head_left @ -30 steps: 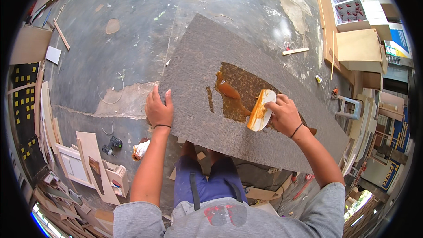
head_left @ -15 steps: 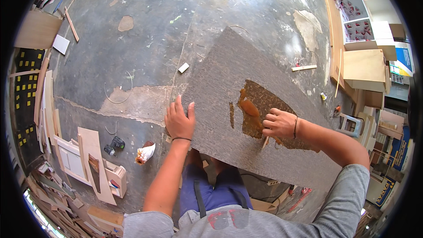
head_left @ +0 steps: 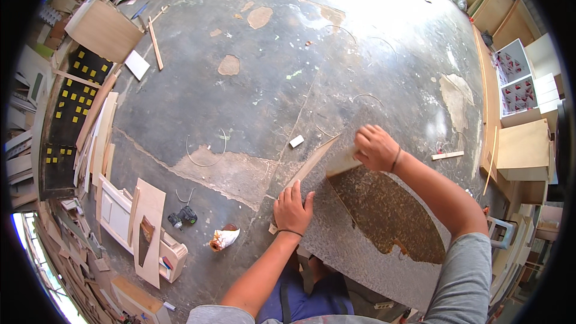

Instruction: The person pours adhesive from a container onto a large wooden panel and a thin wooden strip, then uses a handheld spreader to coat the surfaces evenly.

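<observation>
My right hand is closed on a pale, flat spreader, held at the far edge of a brown glue patch. Wet-looking and ragged along its near side, the glue coats part of a grey textured sheet. My left hand lies with its fingers stretched out on the left edge of this sheet, holding nothing. Left of that hand, a white-wrapped container with brown glue on it stands on the floor.
A dark cordless drill lies at left beside a white wooden frame and a leaning plywood offcut. A small white block sits beyond the sheet. Stacked boards line the left, cabinets the right.
My right hand has moved away from me with the spreader, and the glue patch reaches farther. The thick orange blob no longer shows. The view has shifted, taking in more floor.
</observation>
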The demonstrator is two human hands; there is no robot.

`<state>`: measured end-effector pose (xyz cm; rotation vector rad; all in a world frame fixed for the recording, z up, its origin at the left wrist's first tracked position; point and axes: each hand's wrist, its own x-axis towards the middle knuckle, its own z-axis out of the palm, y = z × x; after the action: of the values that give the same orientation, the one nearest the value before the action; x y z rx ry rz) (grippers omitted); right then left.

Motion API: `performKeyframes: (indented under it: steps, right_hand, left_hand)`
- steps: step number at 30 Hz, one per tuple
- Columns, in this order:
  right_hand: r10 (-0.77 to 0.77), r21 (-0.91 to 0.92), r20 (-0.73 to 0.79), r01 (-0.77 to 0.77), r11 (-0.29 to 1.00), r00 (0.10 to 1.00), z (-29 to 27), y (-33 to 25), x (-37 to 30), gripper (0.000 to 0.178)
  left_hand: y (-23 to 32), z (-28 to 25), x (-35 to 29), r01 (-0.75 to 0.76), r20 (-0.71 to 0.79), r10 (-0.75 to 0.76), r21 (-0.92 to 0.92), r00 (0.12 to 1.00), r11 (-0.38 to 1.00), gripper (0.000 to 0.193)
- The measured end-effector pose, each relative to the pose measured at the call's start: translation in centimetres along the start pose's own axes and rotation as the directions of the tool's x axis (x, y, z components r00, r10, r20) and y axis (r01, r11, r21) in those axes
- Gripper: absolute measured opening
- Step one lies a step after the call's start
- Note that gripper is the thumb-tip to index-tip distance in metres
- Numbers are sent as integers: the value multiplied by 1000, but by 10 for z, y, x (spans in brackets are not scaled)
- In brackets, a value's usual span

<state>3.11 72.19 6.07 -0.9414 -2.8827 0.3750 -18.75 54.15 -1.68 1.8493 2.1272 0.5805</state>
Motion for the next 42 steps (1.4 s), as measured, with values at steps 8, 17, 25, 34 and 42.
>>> performKeyframes:
  steps: [8,17,25,34,42]
  right_hand:
    - [343,174,-241,-308,936,908,-26,19,47,34]
    - [303,93,131,-316,944,944,-13,-27,-112,31]
    - [465,80,-123,-458,885,877,-1,27,-34,32]
    - [768,21,-322,-807,591,554,-19,124,13,38]
    - [709,510,13,-614,602,705,-50,14,-122,46]
  left_hand:
    - [2,-4,8,-7,33,5,59,999,998,49]
    - [8,-1,6,6,35,-8,57,999,998,50]
    - [8,1,5,33,83,-36,36,996,999,50]
    - [10,-1,8,14,62,-17,47,998,999,50]
    - [1,5,2,-13,3,13,95,1000,995,49]
